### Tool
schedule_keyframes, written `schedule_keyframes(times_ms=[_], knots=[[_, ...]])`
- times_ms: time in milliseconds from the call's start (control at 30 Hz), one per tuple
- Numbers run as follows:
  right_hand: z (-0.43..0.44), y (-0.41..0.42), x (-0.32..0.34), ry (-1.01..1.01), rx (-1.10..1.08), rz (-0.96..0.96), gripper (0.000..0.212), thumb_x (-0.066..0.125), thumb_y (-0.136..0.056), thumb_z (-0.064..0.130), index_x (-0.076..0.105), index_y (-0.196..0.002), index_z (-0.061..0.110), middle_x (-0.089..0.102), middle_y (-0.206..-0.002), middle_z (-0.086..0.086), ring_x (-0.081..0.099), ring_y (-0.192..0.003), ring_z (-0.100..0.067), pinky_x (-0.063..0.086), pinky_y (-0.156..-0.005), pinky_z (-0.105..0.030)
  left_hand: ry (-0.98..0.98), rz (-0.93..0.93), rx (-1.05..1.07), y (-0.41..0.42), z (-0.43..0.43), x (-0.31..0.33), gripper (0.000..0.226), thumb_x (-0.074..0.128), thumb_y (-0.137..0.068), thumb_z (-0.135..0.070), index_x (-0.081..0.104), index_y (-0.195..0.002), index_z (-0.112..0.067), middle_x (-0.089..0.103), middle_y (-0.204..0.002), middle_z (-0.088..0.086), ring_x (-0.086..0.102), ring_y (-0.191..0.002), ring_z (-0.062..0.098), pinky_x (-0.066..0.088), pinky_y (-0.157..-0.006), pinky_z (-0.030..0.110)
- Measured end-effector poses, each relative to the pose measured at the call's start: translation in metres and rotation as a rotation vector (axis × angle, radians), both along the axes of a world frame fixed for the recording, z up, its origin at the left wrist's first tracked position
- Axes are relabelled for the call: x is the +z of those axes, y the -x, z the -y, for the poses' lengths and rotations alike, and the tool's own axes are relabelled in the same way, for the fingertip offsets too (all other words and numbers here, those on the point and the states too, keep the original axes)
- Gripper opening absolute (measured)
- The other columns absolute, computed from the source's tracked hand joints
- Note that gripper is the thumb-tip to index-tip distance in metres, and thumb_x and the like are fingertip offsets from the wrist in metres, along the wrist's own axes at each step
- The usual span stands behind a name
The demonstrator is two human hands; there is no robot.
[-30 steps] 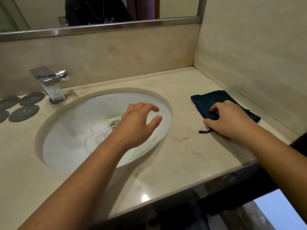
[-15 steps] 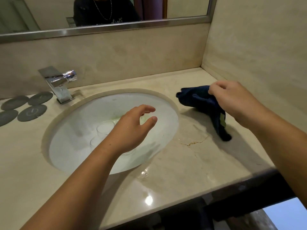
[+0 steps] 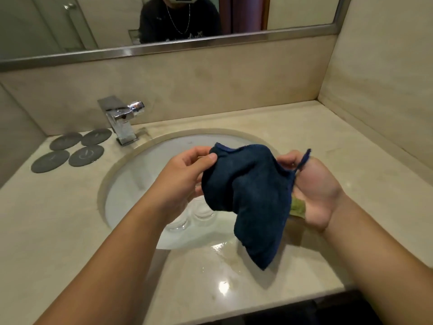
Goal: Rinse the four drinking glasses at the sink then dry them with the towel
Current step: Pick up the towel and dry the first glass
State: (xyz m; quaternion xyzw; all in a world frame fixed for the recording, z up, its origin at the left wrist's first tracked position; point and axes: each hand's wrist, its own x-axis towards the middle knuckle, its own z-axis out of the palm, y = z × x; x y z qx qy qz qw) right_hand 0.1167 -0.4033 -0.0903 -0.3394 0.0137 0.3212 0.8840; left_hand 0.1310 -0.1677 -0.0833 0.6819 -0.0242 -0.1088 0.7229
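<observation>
A dark blue towel (image 3: pixel 248 195) hangs over the white sink (image 3: pixel 150 170), held by both hands. My left hand (image 3: pixel 185 177) pinches its upper left edge. My right hand (image 3: pixel 314 188) grips its right edge, where a thin loop sticks up and a green label shows. Clear drinking glasses (image 3: pixel 201 211) lie in the bottom of the basin, partly hidden behind my left wrist and the towel; I can make out two.
A chrome faucet (image 3: pixel 121 118) stands at the sink's back left. Several round grey coasters (image 3: pixel 70 151) lie on the beige counter (image 3: pixel 339 148) to the left. A water puddle (image 3: pixel 222 256) shines at the front. Walls close the back and right; a mirror (image 3: pixel 293 12) hangs above.
My right hand lifted the towel off the right counter and carried it left over the sink. My left hand rose from above the basin and took hold of the towel's other edge.
</observation>
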Motion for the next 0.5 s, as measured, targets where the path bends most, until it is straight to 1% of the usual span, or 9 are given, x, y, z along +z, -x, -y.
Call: schedule_keyframes(times_ms=[100,200,267,300,333,367,400,467,500], knots=[[-0.010,0.006,-0.003,-0.032,0.175,-0.029,0.048,0.061,-0.089,0.015,0.064,-0.133,-0.002,0.069,-0.130,-0.024,0.069,-0.119,-0.038,0.054,-0.105,-0.045,0.025,0.034,0.052,-0.007,0.001,0.010,0.022,0.058,-0.105,-0.019,0.070,-0.123,-0.013,0.077,-0.116,0.010,0.072,-0.100,0.021,0.059,-0.082,0.034],[-0.023,0.006,-0.003,0.053,0.235,-0.036,0.044,0.054,-0.095,0.010,0.065,-0.134,-0.005,0.067,-0.133,-0.024,0.067,-0.122,-0.037,0.050,-0.111,-0.045,-0.075,0.111,0.034,-0.013,0.008,0.022,0.014,0.062,-0.104,-0.021,0.072,-0.113,-0.017,0.079,-0.106,0.007,0.074,-0.095,0.019,0.060,-0.088,0.035],[-0.034,0.007,0.002,-0.019,0.207,-0.099,0.040,0.040,-0.103,0.014,0.058,-0.139,0.006,0.060,-0.135,-0.007,0.058,-0.126,-0.022,0.037,-0.122,-0.032,-0.136,0.130,0.023,-0.017,0.010,0.028,0.013,0.064,-0.103,-0.021,0.072,-0.112,-0.017,0.079,-0.100,0.003,0.072,-0.090,0.016,0.058,-0.086,0.036],[-0.038,0.005,0.008,-0.060,0.172,-0.102,0.040,0.033,-0.107,0.017,0.049,-0.144,0.019,0.049,-0.135,0.007,0.048,-0.129,-0.009,0.023,-0.126,-0.023,-0.155,0.122,0.023,-0.019,0.010,0.030,0.014,0.064,-0.103,-0.022,0.072,-0.113,-0.016,0.079,-0.101,0.003,0.072,-0.090,0.017,0.058,-0.085,0.037],[-0.038,0.003,0.011,-0.074,0.141,-0.097,0.044,0.027,-0.109,0.019,0.039,-0.151,0.029,0.039,-0.137,0.016,0.036,-0.134,0.001,0.013,-0.127,-0.020,-0.167,0.109,0.025,-0.021,0.009,0.031,0.016,0.064,-0.103,-0.022,0.072,-0.114,-0.015,0.079,-0.102,0.003,0.071,-0.089,0.018,0.058,-0.085,0.039],[-0.039,0.001,0.011,-0.075,0.124,-0.069,0.051,0.025,-0.109,0.019,0.031,-0.159,0.028,0.035,-0.144,0.016,0.030,-0.140,0.000,0.012,-0.128,-0.023,-0.172,0.093,0.027,-0.022,0.007,0.033,0.017,0.064,-0.103,-0.023,0.072,-0.115,-0.015,0.079,-0.102,0.003,0.071,-0.089,0.019,0.057,-0.083,0.040],[-0.036,-0.002,0.009,-0.020,0.101,-0.025,0.055,0.028,-0.108,0.019,0.031,-0.162,0.018,0.038,-0.152,0.005,0.033,-0.144,-0.009,0.018,-0.129,-0.030,-0.170,0.075,0.027,-0.022,0.006,0.035,0.017,0.064,-0.103,-0.024,0.072,-0.115,-0.016,0.078,-0.102,0.003,0.070,-0.088,0.019,0.056,-0.080,0.041],[-0.024,-0.008,0.004,0.048,0.107,-0.002,0.054,0.033,-0.106,0.020,0.047,-0.153,-0.001,0.053,-0.151,-0.018,0.050,-0.140,-0.030,0.032,-0.124,-0.042,-0.156,0.043,0.028,-0.022,0.002,0.039,0.016,0.063,-0.103,-0.025,0.073,-0.115,-0.018,0.078,-0.100,0.002,0.067,-0.087,0.021,0.054,-0.074,0.038],[-0.020,-0.008,0.004,0.056,0.101,0.004,0.053,0.034,-0.106,0.021,0.052,-0.149,-0.005,0.056,-0.149,-0.022,0.054,-0.139,-0.034,0.033,-0.124,-0.045,-0.145,0.039,0.026,-0.021,0.000,0.042,0.017,0.063,-0.103,-0.024,0.073,-0.116,-0.018,0.078,-0.099,0.002,0.066,-0.088,0.022,0.053,-0.073,0.037]])
